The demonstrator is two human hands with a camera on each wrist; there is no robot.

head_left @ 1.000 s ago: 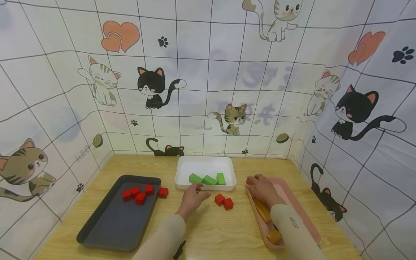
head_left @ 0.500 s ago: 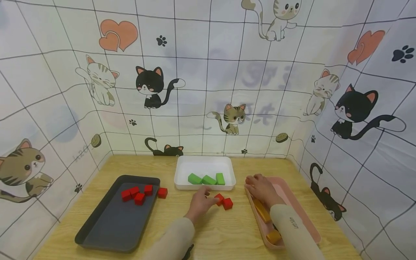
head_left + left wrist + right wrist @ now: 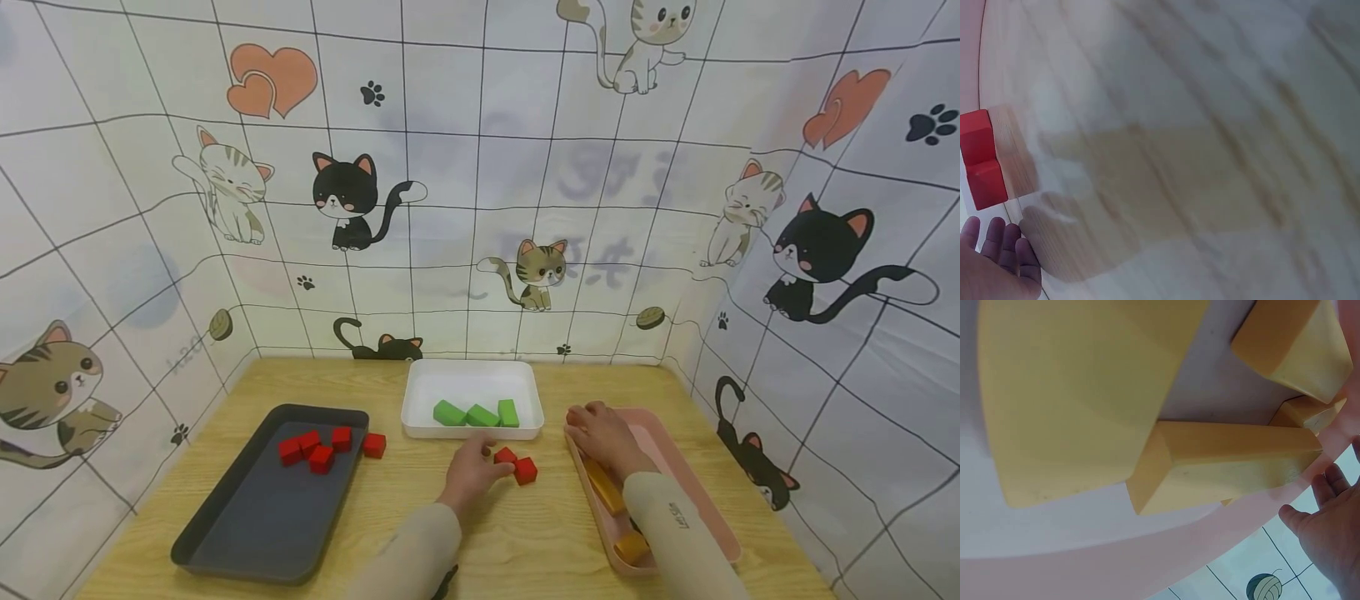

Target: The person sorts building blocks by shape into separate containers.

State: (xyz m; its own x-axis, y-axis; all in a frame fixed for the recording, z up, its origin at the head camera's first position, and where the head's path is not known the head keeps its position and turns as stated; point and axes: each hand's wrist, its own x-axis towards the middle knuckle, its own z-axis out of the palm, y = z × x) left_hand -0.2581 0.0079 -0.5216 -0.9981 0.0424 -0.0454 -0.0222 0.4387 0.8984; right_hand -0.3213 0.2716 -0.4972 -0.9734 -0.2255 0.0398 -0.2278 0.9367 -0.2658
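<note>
My left hand [image 3: 474,473] is over the table with relaxed fingers, just left of two red cubes [image 3: 526,471] that touch each other. In the left wrist view a small gap separates its fingertips from the red cubes [image 3: 988,184]. My right hand [image 3: 606,437] rests at the far left corner of the pink tray [image 3: 693,483]. Seen from the right wrist, the right hand [image 3: 1329,528] is by the tray's rim, fingers loosely bent and nothing visible in them. Yellow-orange blocks [image 3: 1229,453] lie inside the tray, partly hidden by the arm in the head view.
On the left, a dark grey tray [image 3: 262,525] holds several red cubes [image 3: 321,459]; another red cube [image 3: 374,445] sits against its right edge. A white tray [image 3: 472,379] at the back contains three green blocks [image 3: 482,415]. A cat-patterned cloth [image 3: 450,167] surrounds the wooden table.
My left hand has moved right, from in front of the white tray toward the two red cubes. The right hand has stayed at the pink tray.
</note>
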